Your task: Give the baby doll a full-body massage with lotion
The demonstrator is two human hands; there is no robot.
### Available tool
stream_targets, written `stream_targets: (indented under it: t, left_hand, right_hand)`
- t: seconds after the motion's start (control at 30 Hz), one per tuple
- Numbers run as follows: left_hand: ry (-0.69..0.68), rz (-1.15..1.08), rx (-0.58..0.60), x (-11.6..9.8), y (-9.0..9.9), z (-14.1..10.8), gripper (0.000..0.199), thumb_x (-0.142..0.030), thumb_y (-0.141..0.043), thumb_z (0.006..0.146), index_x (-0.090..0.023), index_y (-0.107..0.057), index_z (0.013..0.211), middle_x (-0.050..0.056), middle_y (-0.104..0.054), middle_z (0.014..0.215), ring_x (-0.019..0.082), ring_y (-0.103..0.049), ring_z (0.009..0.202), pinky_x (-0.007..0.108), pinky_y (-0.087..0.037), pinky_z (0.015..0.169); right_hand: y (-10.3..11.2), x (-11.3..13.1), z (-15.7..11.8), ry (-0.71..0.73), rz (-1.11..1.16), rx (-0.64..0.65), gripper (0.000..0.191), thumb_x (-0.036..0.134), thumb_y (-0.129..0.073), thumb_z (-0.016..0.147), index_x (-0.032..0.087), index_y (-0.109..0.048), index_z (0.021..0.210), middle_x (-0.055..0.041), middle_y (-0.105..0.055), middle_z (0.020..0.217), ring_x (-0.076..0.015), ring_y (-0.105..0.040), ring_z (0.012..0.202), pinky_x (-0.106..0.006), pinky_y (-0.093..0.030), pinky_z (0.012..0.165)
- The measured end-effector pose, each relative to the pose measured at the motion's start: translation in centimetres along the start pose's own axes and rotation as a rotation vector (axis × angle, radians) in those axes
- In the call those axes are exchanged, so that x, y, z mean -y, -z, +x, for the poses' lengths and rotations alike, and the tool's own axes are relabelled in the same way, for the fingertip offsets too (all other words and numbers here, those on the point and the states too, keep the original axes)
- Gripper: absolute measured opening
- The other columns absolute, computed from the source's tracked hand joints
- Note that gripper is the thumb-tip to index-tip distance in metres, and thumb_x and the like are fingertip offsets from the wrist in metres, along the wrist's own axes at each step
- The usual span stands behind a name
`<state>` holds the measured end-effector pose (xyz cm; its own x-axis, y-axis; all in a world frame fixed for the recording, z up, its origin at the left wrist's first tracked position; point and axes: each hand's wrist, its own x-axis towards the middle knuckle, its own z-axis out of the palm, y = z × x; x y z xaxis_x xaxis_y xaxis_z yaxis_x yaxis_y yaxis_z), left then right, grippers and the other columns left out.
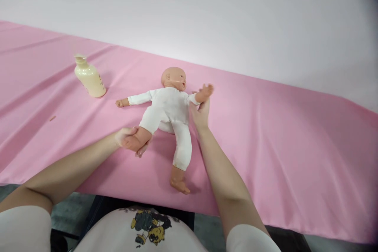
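A baby doll (169, 104) with a bald head and a white cloth body lies on its back on the pink cloth, its face turned to the right. My left hand (125, 136) is closed round the doll's lower leg on the left side, with fingertips showing beneath it. At the doll's other side, my right hand (201, 115) holds its arm near the wrist, and part of my fingers is hidden behind that arm. The doll's other arm stretches out to the left, and its other leg points toward me.
A pale yellow pump bottle (91, 80) stands left of the doll. Nearer the left edge lies a small brownish strip (52, 118). The pink cloth (283, 145) has folds and meets a white wall (206, 15) behind.
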<state>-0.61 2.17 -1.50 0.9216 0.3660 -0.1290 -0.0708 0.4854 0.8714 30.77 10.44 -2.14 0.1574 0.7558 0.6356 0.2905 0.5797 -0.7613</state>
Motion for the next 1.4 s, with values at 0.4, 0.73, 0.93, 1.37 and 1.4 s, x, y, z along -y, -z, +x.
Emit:
stream_targets:
  t: [0.4,0.73,0.93,1.37,1.4]
  left_hand:
    - [-0.142,-0.287,-0.039,1.1,0.3,1.7,0.064,-0.069,-0.055,0.087,-0.009,-0.063,0.106,0.006,-0.065,0.073,0.02,-0.062,0.067,0.034,-0.049,0.07]
    - [0.103,-0.137,0.304,0.4,-1.3,0.5,0.059,-0.059,-0.068,0.084,-0.014,-0.061,0.121,0.013,-0.074,0.101,0.026,-0.072,0.088,0.038,-0.057,0.076]
    - [0.314,0.108,0.469,0.2,-1.4,0.3,0.054,-0.048,-0.072,0.085,-0.017,-0.064,0.128,0.012,-0.074,0.108,0.029,-0.073,0.098,0.035,-0.059,0.08]
    - [0.352,0.258,0.437,0.4,-0.5,0.1,0.051,-0.051,-0.069,0.086,-0.019,-0.066,0.127,0.009,-0.074,0.108,0.027,-0.071,0.106,0.033,-0.057,0.088]
    - [0.344,0.241,0.442,0.2,-0.6,0.2,0.052,-0.051,-0.069,0.086,-0.018,-0.066,0.126,0.009,-0.074,0.106,0.027,-0.072,0.104,0.033,-0.057,0.086]
  right_hand:
    - [-1.3,1.5,-0.8,0.44,-0.532,0.419,0.038,0.018,-0.055,0.087,0.023,-0.063,0.123,-0.0095,-0.071,0.122,-0.0269,-0.062,0.117,-0.047,-0.045,0.102]
    - [0.2,0.9,-0.4,0.161,-0.252,0.307,0.043,0.034,-0.059,0.089,0.023,-0.056,0.131,-0.0119,-0.064,0.132,-0.0272,-0.059,0.124,-0.051,-0.044,0.111]
    - [1.1,0.2,0.2,-0.08,0.012,-0.016,0.07,0.048,-0.063,0.088,0.029,-0.034,0.149,-0.0109,-0.043,0.153,-0.024,-0.044,0.142,-0.051,-0.04,0.118]
    - [1.1,-7.4,-0.1,-0.548,0.5,-0.405,0.06,0.041,-0.063,0.082,0.025,-0.043,0.136,-0.0085,-0.056,0.135,-0.0206,-0.06,0.12,-0.048,-0.053,0.104]
    - [1.1,-7.2,-0.1,-0.522,0.505,-0.374,0.062,0.042,-0.063,0.082,0.026,-0.042,0.138,-0.0087,-0.055,0.136,-0.0207,-0.059,0.122,-0.048,-0.053,0.105]
